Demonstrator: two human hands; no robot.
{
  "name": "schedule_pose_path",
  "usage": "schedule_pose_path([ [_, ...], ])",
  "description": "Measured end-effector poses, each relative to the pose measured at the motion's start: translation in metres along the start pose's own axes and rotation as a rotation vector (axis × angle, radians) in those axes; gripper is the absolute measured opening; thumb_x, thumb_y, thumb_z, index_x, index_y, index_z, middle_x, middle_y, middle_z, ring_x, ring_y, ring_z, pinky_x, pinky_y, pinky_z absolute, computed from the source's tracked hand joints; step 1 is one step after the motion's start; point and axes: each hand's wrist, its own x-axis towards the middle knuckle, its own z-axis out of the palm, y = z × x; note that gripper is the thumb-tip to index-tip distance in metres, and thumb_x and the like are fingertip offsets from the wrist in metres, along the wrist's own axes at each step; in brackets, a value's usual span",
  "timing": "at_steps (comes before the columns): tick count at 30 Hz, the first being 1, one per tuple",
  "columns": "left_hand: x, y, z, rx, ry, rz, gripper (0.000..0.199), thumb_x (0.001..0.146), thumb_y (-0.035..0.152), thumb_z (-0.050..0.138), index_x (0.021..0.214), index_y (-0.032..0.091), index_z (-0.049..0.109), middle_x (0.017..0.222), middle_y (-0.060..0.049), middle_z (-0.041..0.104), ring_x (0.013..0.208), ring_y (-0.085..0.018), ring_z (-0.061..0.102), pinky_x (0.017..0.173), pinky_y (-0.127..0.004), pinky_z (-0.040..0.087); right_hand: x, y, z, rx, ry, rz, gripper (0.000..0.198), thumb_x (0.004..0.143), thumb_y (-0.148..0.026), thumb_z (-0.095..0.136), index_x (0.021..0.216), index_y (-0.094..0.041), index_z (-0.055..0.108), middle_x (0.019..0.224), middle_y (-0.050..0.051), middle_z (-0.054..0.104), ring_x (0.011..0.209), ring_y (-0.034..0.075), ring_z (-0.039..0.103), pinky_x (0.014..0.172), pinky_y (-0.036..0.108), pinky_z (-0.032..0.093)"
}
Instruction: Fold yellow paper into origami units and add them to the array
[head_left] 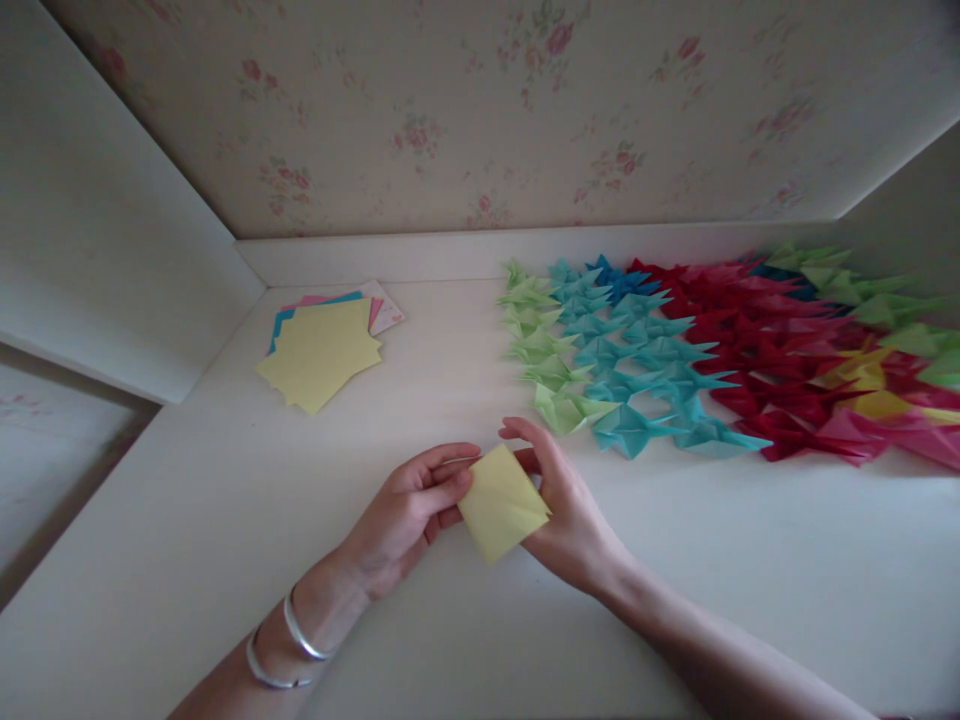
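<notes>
Between my hands is a square of folded yellow paper (pixel 504 503), tilted so that one corner points toward me. My left hand (pixel 412 510) pinches its left corner, with the thumb on top and the fingers behind. Two silver bangles circle the left wrist. On the paper's right side, my right hand (pixel 562 500) is loosely curved, its upper finger lifted off and apart from the paper. Its other fingers are partly hidden behind the sheet, and the paper's right corner overlaps that hand.
A fanned stack of paper (pixel 322 350), yellow on top with blue, pink and white below, lies at the left back. Rows of folded paper pieces in green, teal (pixel 630 430), red (pixel 750 350) and yellow cover the right back. A flowered wall rises behind the white table (pixel 225 540).
</notes>
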Motion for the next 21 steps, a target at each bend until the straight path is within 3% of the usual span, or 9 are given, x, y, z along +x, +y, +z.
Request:
schedule_pose_path([
  [3, 0.002, 0.001, -0.002, 0.009, 0.036, 0.040, 0.029, 0.073, 0.017, 0.084, 0.100, 0.015, 0.074, 0.090, -0.004, 0.077, 0.081, -0.014, 0.069, 0.074, -0.022, 0.055, 0.001, -0.003, -0.002, 0.247, -0.062, 0.077, 0.065, 0.072, -0.015, 0.069, 0.131, -0.026, 0.046, 0.123, 0.010, 0.060, 0.090, 0.020, 0.067, 0.074, 0.032, 0.056],
  [7, 0.002, 0.007, -0.005, 0.029, 0.082, 0.091, 0.032, 0.069, 0.018, 0.087, 0.098, 0.016, 0.073, 0.091, -0.004, 0.078, 0.083, -0.014, 0.069, 0.073, -0.021, 0.054, 0.004, -0.007, -0.013, 0.525, -0.243, 0.197, 0.055, 0.075, -0.014, 0.063, 0.128, -0.025, 0.056, 0.107, 0.007, 0.072, 0.089, 0.021, 0.069, 0.074, 0.032, 0.055],
  [10, 0.001, 0.009, -0.007, 0.115, 0.057, 0.108, 0.030, 0.072, 0.021, 0.085, 0.099, 0.017, 0.073, 0.093, -0.005, 0.078, 0.084, -0.016, 0.069, 0.074, -0.023, 0.053, 0.009, -0.009, -0.020, 0.611, -0.250, 0.246, 0.046, 0.079, -0.019, 0.057, 0.124, -0.024, 0.063, 0.108, 0.007, 0.073, 0.097, 0.023, 0.069, 0.079, 0.035, 0.055],
  [12, 0.000, 0.009, -0.007, 0.189, 0.036, 0.105, 0.027, 0.075, 0.024, 0.082, 0.099, 0.017, 0.073, 0.092, -0.005, 0.078, 0.082, -0.017, 0.069, 0.073, -0.024, 0.052, 0.012, -0.010, -0.020, 0.572, -0.188, 0.285, 0.039, 0.084, -0.029, 0.059, 0.122, -0.022, 0.065, 0.107, 0.008, 0.073, 0.094, 0.024, 0.070, 0.077, 0.035, 0.056],
  [15, -0.001, 0.007, -0.007, 0.275, 0.041, 0.112, 0.023, 0.078, 0.029, 0.080, 0.097, 0.018, 0.074, 0.091, -0.005, 0.077, 0.079, -0.016, 0.068, 0.070, -0.023, 0.051, 0.015, -0.011, -0.016, 0.421, -0.116, 0.326, 0.034, 0.083, -0.042, 0.067, 0.107, -0.017, 0.071, 0.088, 0.007, 0.074, 0.080, 0.021, 0.070, 0.070, 0.032, 0.056],
  [18, 0.000, 0.006, -0.005, 0.315, 0.083, 0.125, 0.023, 0.079, 0.033, 0.078, 0.096, 0.018, 0.075, 0.094, -0.005, 0.077, 0.079, -0.017, 0.067, 0.069, -0.024, 0.050, 0.013, -0.009, -0.012, 0.341, -0.097, 0.267, 0.025, 0.084, -0.041, 0.067, 0.090, -0.017, 0.072, 0.078, 0.004, 0.072, 0.071, 0.017, 0.066, 0.064, 0.027, 0.053],
  [21, 0.000, 0.007, -0.004, 0.314, 0.113, 0.125, 0.024, 0.078, 0.035, 0.078, 0.094, 0.018, 0.075, 0.089, -0.005, 0.076, 0.081, -0.019, 0.067, 0.074, -0.027, 0.051, 0.010, -0.006, -0.012, 0.257, -0.004, 0.193, 0.020, 0.086, -0.037, 0.064, 0.088, -0.018, 0.070, 0.075, 0.002, 0.070, 0.068, 0.015, 0.064, 0.059, 0.024, 0.051],
])
